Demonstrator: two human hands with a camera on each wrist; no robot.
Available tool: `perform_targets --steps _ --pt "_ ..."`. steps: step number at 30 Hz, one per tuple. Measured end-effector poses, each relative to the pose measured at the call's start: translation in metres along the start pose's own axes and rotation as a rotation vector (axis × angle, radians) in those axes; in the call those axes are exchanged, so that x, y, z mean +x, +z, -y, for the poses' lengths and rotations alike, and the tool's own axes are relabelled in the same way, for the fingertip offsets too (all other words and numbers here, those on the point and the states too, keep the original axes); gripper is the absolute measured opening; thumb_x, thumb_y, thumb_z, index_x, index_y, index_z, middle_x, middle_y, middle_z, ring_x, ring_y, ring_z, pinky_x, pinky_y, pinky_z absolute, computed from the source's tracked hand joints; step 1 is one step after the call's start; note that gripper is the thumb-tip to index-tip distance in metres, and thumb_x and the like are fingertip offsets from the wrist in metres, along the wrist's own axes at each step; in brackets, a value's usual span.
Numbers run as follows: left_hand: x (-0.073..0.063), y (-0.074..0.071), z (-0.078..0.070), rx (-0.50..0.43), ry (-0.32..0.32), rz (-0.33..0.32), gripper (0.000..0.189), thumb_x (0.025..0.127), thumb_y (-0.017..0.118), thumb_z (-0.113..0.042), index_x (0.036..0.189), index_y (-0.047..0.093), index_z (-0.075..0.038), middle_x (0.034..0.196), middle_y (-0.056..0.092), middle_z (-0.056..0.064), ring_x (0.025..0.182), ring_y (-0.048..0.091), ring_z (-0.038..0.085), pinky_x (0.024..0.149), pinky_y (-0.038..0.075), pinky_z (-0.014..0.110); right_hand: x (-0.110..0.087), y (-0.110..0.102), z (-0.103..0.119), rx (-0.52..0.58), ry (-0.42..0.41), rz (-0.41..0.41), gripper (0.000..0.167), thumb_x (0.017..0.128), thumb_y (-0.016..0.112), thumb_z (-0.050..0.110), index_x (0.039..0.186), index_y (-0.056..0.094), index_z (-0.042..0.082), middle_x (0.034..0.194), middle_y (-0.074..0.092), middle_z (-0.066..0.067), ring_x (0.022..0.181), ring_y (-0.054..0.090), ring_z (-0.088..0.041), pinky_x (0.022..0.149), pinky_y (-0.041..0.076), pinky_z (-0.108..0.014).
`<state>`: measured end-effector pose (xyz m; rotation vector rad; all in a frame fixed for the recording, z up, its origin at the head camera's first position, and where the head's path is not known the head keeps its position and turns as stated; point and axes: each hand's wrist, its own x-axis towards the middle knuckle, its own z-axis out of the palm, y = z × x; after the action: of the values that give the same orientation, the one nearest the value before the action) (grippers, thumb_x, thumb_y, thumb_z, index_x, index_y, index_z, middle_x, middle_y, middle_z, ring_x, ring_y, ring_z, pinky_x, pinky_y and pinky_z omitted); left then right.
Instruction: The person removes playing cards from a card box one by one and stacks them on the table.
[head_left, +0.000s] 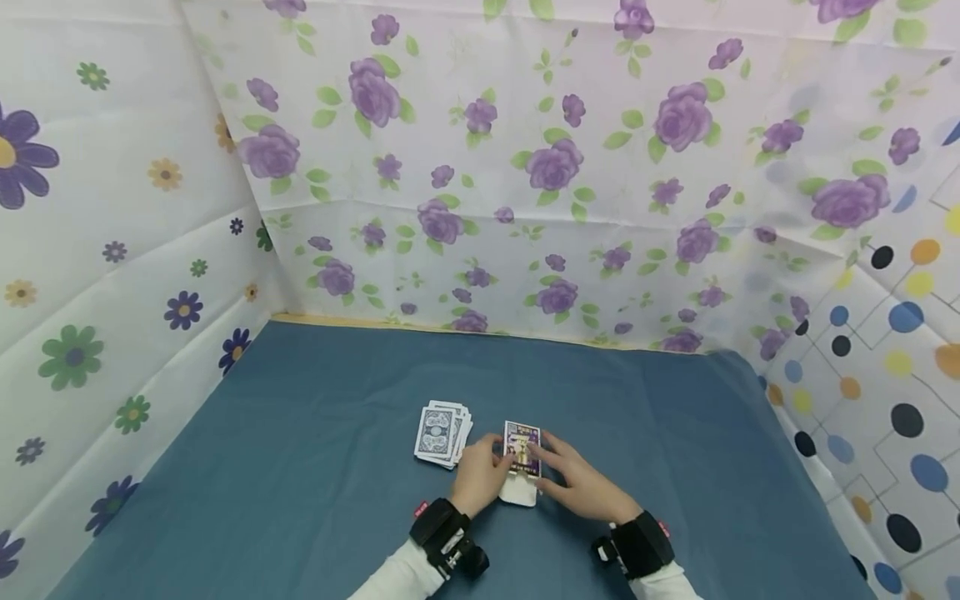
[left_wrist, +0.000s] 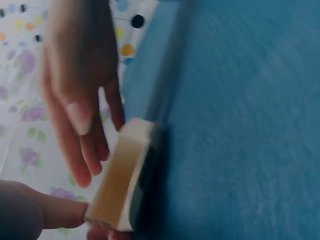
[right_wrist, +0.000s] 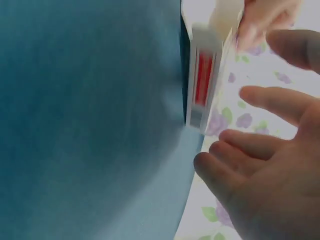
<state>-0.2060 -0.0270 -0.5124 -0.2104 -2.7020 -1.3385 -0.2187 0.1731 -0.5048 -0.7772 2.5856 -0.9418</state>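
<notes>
A small card box with a purple and yellow printed face lies on the blue cloth, its white flap folded out toward me. My left hand pinches the box's left side between thumb and fingers. In the left wrist view the open end of the box shows a tan inside, with the left thumb at its edge. Beside the box's right side is my right hand, its fingers extended and apart. The right wrist view shows a red strip on the box's narrow side, near the right fingers.
A loose stack of blue-patterned playing cards lies face down to the left of the box. Blue cloth covers the table. Flowered sheets stand behind and at the left, and a dotted sheet at the right.
</notes>
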Motion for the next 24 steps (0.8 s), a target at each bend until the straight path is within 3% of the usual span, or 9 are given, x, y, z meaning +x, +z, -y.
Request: perform_targets --steps 4,9,17,24 --pt "0.005 0.012 -0.003 0.084 0.048 -0.107 0.029 0.090 0.068 -0.011 0.111 0.063 0.008 0.066 0.063 0.007 0.052 0.054 0.010 0.046 0.039 0.023 -0.001 0.006 0.002 -0.026 -0.014 0.018 0.060 0.099 0.054 0.035 0.150 0.035 0.010 0.158 0.014 -0.027 0.146 0.015 -0.046 0.112 0.022 -0.063" --pt "0.007 0.018 -0.004 0.193 0.066 -0.152 0.024 0.088 0.070 -0.012 0.104 0.066 0.005 0.067 0.063 0.010 0.057 0.061 0.019 0.049 0.043 0.029 0.000 0.007 0.002 -0.034 -0.012 0.031 0.062 0.098 0.057 0.030 0.151 0.032 0.007 0.158 0.010 -0.029 0.146 0.015 -0.047 0.111 0.023 -0.062" --pt "0.012 0.016 -0.006 0.266 0.040 -0.149 0.027 0.087 0.072 -0.018 0.106 0.067 0.000 0.084 0.071 0.017 0.070 0.069 0.031 0.054 0.049 0.039 0.004 0.005 0.002 -0.026 -0.003 0.063 0.063 0.099 0.056 0.029 0.152 0.029 0.008 0.160 0.005 -0.027 0.146 0.019 -0.043 0.109 0.030 -0.057" --pt "0.019 0.013 -0.007 0.266 0.041 -0.075 0.028 0.088 0.071 -0.017 0.108 0.066 0.002 0.084 0.071 0.017 0.069 0.069 0.029 0.054 0.048 0.037 0.006 0.003 0.000 -0.030 0.017 0.070 0.062 0.099 0.055 0.032 0.152 0.029 0.010 0.160 0.004 -0.025 0.146 0.020 -0.042 0.110 0.030 -0.057"
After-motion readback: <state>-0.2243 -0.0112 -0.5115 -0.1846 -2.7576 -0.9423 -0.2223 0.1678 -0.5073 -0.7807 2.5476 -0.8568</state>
